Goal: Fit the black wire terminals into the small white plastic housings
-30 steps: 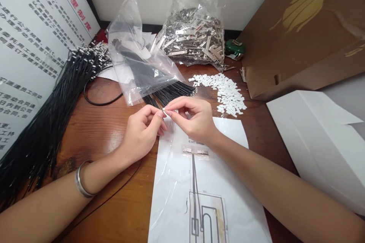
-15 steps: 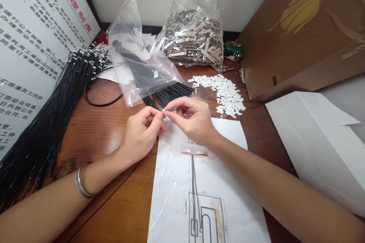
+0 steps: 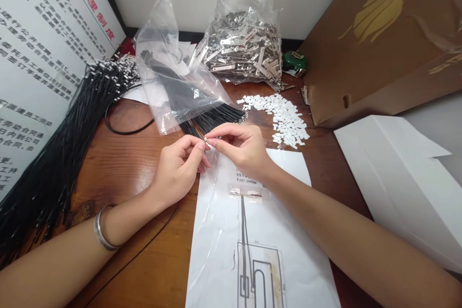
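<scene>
Both hands meet in front of me over the top edge of a printed sheet (image 3: 216,231). My left hand (image 3: 182,166) is closed, its thumb and forefinger pinching the tip of a thin black wire (image 3: 132,261); the wire trails from below that hand toward the lower left. Fingertip to fingertip with it, my right hand (image 3: 240,148) is closed in a pinch on a tiny pale piece (image 3: 205,139), mostly covered by the fingers. Just beyond lies a bundle of black wires (image 3: 220,118) with metal-tipped ends. A pile of small white connector housings (image 3: 288,122) lies past my right hand.
A clear bag (image 3: 162,91) covers part of the wire bundle. Behind stands a bag of metal strips (image 3: 241,48), beside a green tape measure (image 3: 294,63). Black cables (image 3: 68,154) with white ends lie left. A brown box (image 3: 361,67) and white carton (image 3: 400,178) stand right.
My fingertips have shifted slightly against each other, and the pale piece shows a little more between them. The view has moved slightly; the surrounding things stay put.
</scene>
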{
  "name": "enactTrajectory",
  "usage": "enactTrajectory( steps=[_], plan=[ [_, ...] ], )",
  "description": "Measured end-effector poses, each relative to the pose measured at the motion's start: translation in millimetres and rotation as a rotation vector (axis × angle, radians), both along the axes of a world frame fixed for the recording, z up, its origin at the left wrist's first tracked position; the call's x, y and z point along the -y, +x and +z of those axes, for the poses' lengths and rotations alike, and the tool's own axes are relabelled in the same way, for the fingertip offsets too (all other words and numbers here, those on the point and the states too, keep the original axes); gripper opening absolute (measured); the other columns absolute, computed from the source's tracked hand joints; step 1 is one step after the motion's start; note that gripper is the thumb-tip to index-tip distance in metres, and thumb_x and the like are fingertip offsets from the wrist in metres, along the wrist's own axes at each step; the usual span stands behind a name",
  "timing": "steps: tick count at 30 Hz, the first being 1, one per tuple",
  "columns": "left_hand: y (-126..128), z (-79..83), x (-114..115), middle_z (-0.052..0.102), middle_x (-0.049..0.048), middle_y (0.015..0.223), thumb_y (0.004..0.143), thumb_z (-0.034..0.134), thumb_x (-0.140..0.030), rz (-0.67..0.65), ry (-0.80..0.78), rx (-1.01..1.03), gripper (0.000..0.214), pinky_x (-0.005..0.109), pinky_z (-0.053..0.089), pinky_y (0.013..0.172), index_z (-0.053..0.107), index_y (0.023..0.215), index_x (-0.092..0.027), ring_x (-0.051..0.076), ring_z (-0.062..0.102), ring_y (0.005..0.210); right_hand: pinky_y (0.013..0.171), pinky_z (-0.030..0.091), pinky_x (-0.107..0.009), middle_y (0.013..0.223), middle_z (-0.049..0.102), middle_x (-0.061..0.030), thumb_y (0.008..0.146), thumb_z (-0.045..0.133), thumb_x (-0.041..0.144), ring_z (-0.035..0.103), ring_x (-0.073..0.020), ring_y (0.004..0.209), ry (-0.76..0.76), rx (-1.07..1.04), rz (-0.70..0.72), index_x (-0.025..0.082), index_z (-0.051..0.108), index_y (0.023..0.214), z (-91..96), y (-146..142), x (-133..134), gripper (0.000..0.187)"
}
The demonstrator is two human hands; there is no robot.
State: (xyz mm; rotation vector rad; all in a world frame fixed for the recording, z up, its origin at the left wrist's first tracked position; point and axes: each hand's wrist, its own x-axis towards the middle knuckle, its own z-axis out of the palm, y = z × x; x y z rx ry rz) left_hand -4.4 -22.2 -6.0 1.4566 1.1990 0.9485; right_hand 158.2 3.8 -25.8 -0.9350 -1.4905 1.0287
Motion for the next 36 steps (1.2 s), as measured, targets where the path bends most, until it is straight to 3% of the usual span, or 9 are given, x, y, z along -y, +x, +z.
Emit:
enactTrajectory(
  steps=[14, 26, 36],
  plan=[
    [-0.5, 0.2, -0.2, 0.065, -0.0005, 0.062, 0.093, 0.054, -0.032, -0.002, 0.037, 0.01, 0.021, 0.017, 0.049, 0.052, 0.057, 0.078, -0.017, 0.009, 0.06, 0.053, 0.055, 0.046, -0.029, 0.074, 0.073, -0.0038, 0.076, 0.072, 0.017, 0.064, -0.015, 0.067, 0.085, 0.02, -0.016, 0.018, 0.075, 0.075, -1.8, -1.1, 0.9, 0.003],
    [0.0, -1.1, -1.1, 0.065, -0.0013, 0.061, 0.092, 0.052, -0.027, 0.006, 0.085, -0.077, 0.019, 0.017, 0.049, 0.049, 0.055, 0.076, -0.017, 0.009, 0.06, 0.05, 0.044, 0.035, -0.025, 0.075, 0.073, -0.0036, 0.076, 0.071, 0.018, 0.057, -0.0111, 0.057, 0.125, 0.107, -0.058, 0.017, 0.073, 0.073, -0.9, -2.7, 2.9, 0.003],
    [-2.0, -1.7, -1.0, 0.066, -0.0018, 0.062, 0.092, 0.053, -0.028, -0.001, 0.094, -0.082, 0.019, 0.017, 0.049, 0.05, 0.055, 0.077, -0.017, 0.008, 0.061, 0.052, 0.055, 0.046, -0.029, 0.072, 0.072, -0.0034, 0.076, 0.072, 0.021, 0.063, -0.0149, 0.065, 0.026, 0.03, 0.009, 0.018, 0.074, 0.074, -0.7, -0.2, 0.3, 0.005]
  ],
)
